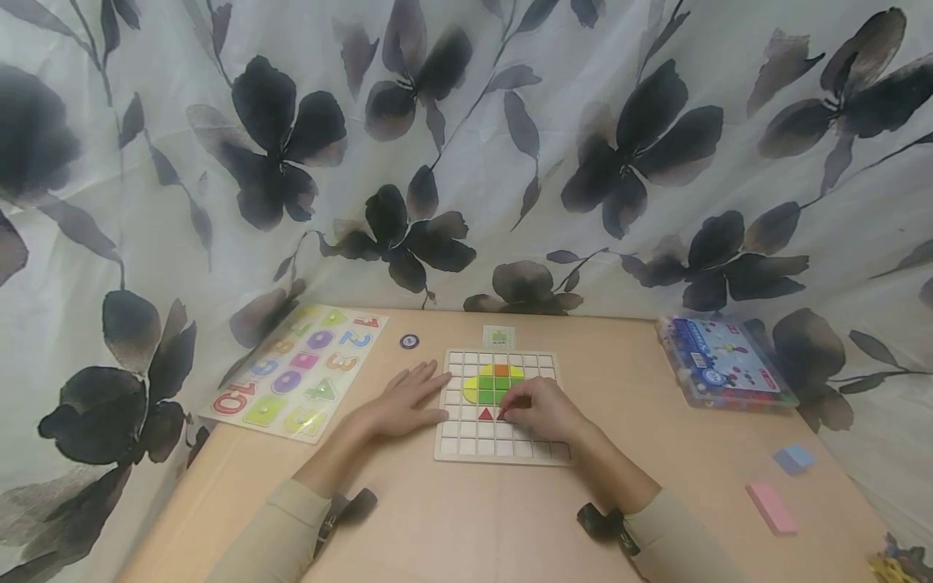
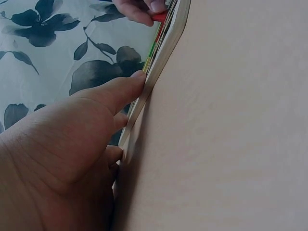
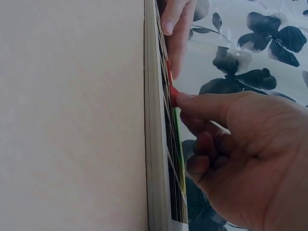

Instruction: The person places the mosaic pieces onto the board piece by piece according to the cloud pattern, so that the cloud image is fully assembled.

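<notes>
A white grid board [image 1: 459, 447] lies on the table with green, yellow and orange tiles [image 1: 487, 385] set in its squares. One red triangle tile [image 1: 485, 414] sits below them. My right hand [image 1: 543, 409] pinches another red tile [image 3: 173, 96] between thumb and fingertips, low over the grid beside that triangle. The fingers partly cover its shape. At the board's left edge rests my left hand [image 1: 404, 403], fingers extended, with the thumb touching the frame. In the left wrist view the thumb [image 2: 130, 86] lies against the board's rim.
A small pattern card [image 1: 499, 337] and a round dark token [image 1: 410, 342] lie behind the board. To the left is a number-and-shape sheet [image 1: 295, 372]. A clear plastic case [image 1: 722, 360], a blue block [image 1: 794, 459] and a pink block [image 1: 771, 508] are at right.
</notes>
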The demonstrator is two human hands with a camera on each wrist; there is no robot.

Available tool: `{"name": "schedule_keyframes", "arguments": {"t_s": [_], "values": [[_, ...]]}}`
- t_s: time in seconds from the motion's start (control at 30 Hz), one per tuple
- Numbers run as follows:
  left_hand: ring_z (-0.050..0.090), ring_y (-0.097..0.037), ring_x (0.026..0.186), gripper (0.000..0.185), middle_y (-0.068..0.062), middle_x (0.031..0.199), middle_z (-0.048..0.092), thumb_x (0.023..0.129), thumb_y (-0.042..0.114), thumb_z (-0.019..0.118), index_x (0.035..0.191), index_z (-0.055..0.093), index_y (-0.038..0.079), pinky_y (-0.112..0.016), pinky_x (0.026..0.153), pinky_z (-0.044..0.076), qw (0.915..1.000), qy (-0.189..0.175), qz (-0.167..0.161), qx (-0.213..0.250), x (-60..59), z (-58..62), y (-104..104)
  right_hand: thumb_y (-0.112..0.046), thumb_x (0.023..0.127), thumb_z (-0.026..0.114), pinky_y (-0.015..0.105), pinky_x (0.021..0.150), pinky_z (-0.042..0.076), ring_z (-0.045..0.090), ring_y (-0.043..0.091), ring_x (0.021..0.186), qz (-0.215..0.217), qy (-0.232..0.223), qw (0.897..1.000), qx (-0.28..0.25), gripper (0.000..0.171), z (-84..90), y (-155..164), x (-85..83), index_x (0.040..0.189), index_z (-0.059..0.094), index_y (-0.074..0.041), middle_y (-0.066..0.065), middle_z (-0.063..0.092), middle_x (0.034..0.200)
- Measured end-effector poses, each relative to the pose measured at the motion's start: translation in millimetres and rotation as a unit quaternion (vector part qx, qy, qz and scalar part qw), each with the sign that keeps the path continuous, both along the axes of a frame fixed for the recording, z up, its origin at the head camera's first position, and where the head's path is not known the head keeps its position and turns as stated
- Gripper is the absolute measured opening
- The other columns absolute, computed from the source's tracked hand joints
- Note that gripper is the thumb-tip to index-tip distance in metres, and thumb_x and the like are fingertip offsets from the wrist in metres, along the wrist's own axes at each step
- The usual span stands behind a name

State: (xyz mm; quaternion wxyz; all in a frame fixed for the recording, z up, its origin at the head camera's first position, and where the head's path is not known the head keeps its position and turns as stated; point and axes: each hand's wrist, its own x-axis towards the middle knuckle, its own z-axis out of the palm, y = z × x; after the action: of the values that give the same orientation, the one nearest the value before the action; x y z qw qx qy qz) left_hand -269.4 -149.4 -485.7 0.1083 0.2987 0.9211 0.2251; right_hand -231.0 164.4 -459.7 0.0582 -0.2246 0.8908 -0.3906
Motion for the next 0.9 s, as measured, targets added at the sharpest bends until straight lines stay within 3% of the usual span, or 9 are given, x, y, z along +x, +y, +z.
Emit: {"name": "schedule_keyframes", "arguments": {"t_s": [0.17, 0.53, 0.7, 0.9], "values": [[0.005, -0.036, 0.163, 0.077, -0.015, 0.176, 0.009, 0.101, 0.058, 0.057, 0.166, 0.03, 0.025, -0.058, 0.131, 0.004, 1.0, 0.004, -0.004, 0.004, 0.4, 0.3, 0.6, -0.004, 0.089, 0.08, 0.029, 0.086, 0.054, 0.064, 0.01, 0.092, 0.008, 0.02, 0.999, 0.024, 0.014, 0.0, 0.0, -0.1, 0.1, 0.083, -0.012, -0.005, 0.078, 0.093], [0.006, -0.037, 0.163, 0.076, -0.016, 0.175, 0.01, 0.102, 0.054, 0.059, 0.165, 0.032, 0.021, -0.06, 0.131, 0.004, 0.9999, 0.007, -0.006, 0.012, 3.1, 4.0, 1.5, -0.008, 0.091, 0.08, 0.028, 0.08, 0.05, 0.06, 0.011, 0.09, 0.004, 0.023, 0.997, 0.067, 0.017, 4.2, -3.2, 3.9, 0.108, 0.083, -0.01, -0.003, 0.079, 0.099], [0.006, -0.038, 0.163, 0.076, -0.017, 0.175, 0.01, 0.102, 0.053, 0.059, 0.165, 0.032, 0.02, -0.061, 0.131, 0.004, 0.9999, 0.006, -0.007, 0.012, 3.6, 4.5, 1.5, -0.009, 0.09, 0.08, 0.026, 0.079, 0.05, 0.06, 0.012, 0.089, 0.003, 0.025, 0.998, 0.061, 0.021, 3.5, -2.7, 3.6, 0.111, 0.082, -0.009, -0.003, 0.079, 0.101], [0.006, -0.038, 0.163, 0.076, -0.017, 0.175, 0.01, 0.102, 0.053, 0.058, 0.165, 0.031, 0.021, -0.06, 0.131, 0.004, 0.9999, 0.007, -0.006, 0.008, 3.0, 3.5, 1.4, -0.017, 0.089, 0.084, 0.024, 0.067, 0.049, 0.057, 0.013, 0.08, -0.009, 0.035, 0.999, 0.04, 0.028, 6.8, 3.8, 2.0, 0.116, 0.08, -0.012, -0.007, 0.071, 0.091]]}}
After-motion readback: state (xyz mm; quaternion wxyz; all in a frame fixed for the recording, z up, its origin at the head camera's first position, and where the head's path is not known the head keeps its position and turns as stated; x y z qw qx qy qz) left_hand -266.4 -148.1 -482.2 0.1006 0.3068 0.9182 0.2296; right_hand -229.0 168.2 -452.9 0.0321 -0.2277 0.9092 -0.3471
